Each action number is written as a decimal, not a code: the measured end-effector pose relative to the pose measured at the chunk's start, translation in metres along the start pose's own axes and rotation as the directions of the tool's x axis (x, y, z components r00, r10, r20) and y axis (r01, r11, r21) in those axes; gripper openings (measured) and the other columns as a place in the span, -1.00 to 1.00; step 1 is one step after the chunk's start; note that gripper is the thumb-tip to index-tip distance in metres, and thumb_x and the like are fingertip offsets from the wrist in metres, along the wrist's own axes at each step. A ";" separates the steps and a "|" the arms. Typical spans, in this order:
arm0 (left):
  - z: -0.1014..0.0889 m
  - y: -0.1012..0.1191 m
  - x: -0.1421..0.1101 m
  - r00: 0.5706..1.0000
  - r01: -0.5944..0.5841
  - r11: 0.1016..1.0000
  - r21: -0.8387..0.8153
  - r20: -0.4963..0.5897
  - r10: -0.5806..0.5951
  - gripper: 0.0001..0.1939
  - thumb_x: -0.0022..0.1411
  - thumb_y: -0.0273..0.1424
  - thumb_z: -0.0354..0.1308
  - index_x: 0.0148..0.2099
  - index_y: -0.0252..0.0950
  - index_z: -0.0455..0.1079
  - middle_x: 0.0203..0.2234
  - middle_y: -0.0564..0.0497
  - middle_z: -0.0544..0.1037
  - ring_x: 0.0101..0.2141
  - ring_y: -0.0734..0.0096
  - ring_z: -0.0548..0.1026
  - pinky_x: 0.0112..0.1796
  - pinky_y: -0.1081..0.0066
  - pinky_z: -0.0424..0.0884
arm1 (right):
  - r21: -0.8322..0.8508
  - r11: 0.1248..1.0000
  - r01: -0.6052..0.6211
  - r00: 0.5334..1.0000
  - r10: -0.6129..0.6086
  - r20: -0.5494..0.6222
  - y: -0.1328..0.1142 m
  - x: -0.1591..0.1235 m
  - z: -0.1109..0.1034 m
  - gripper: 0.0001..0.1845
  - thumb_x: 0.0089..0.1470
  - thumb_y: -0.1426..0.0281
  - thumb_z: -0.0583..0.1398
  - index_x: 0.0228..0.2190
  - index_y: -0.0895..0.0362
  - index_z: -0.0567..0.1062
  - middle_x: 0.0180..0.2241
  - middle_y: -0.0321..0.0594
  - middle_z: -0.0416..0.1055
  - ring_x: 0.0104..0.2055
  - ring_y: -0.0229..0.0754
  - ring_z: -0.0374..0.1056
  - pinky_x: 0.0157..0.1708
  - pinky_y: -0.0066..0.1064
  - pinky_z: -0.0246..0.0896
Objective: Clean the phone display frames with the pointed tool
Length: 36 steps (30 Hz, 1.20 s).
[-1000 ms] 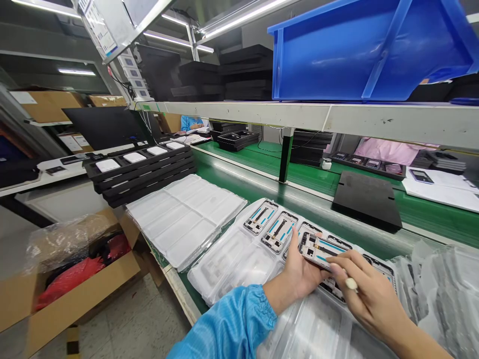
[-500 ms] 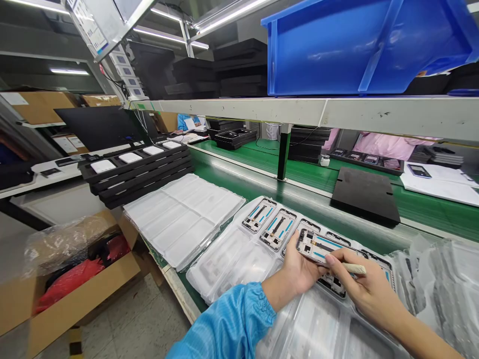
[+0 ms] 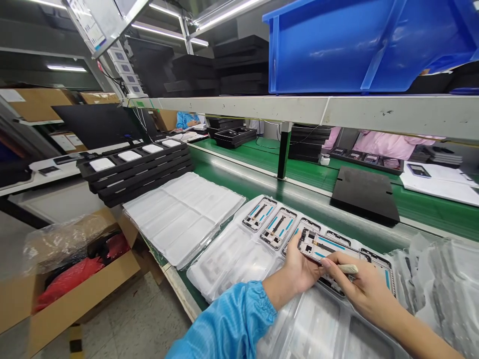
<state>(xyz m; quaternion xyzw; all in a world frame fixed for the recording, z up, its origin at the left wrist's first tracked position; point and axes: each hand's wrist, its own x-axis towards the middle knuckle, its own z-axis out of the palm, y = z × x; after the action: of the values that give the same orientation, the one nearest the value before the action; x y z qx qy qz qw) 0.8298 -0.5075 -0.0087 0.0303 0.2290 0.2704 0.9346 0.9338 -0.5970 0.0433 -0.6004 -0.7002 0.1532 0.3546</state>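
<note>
Silver phone frame [image 3: 329, 248] lies lengthwise across your cupped left hand [image 3: 303, 271], right end toward your right hand [image 3: 361, 284] pinching a pale stick [image 3: 348, 269].

The left arm [image 3: 228, 319], in a light-blue smock sleeve gathered at the cuff, reaches in from the near edge toward the right. Its bare wrist [image 3: 275, 294] leads to an upturned left hand [image 3: 299, 271], thumb raised and curled. The bare right hand [image 3: 361, 284] comes in from the near right, palm down, fingers [image 3: 331, 262] pinched together, just beside the left hand.
</note>
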 end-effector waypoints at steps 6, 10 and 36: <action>-0.003 -0.002 0.002 0.998 -0.021 0.999 0.042 0.063 0.019 -0.43 0.33 -0.06 -0.11 -0.06 -0.47 0.44 -0.33 -0.19 0.58 -0.38 0.22 0.50 -0.35 0.34 0.34 | -0.032 0.997 -0.076 0.991 0.072 -0.116 0.002 0.003 0.000 -0.52 0.26 0.04 0.02 -0.52 0.06 0.45 -0.62 -0.34 0.39 -0.59 -0.26 0.28 -0.57 -0.45 0.17; -0.003 -0.001 0.003 0.998 0.004 0.998 0.068 0.063 -0.009 -0.42 0.32 -0.02 -0.13 -0.15 -0.45 0.45 -0.42 -0.15 0.56 -0.50 0.27 0.43 -0.46 0.36 0.26 | 0.013 0.997 -0.070 0.995 0.071 -0.071 0.001 0.003 -0.001 -0.50 0.27 0.06 0.01 -0.56 0.06 0.42 -0.66 -0.35 0.35 -0.63 -0.29 0.22 -0.63 -0.46 0.12; -0.007 -0.001 0.004 0.992 -0.041 0.999 0.010 0.121 0.040 -0.38 0.25 0.04 0.00 0.03 -0.40 0.44 -0.20 -0.19 0.59 -0.29 0.17 0.52 -0.39 0.36 0.33 | -0.295 0.902 0.315 0.930 -0.356 -0.096 0.016 -0.005 0.005 -0.84 0.28 0.43 0.05 -0.17 0.09 0.43 -0.31 -0.19 0.55 -0.30 -0.21 0.51 -0.35 -0.42 0.43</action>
<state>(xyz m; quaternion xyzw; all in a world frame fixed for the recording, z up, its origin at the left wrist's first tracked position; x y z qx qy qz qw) 0.8298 -0.5065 -0.0167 0.0571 0.1732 0.2855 0.9409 0.9420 -0.5966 0.0283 -0.5235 -0.7795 -0.0537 0.3397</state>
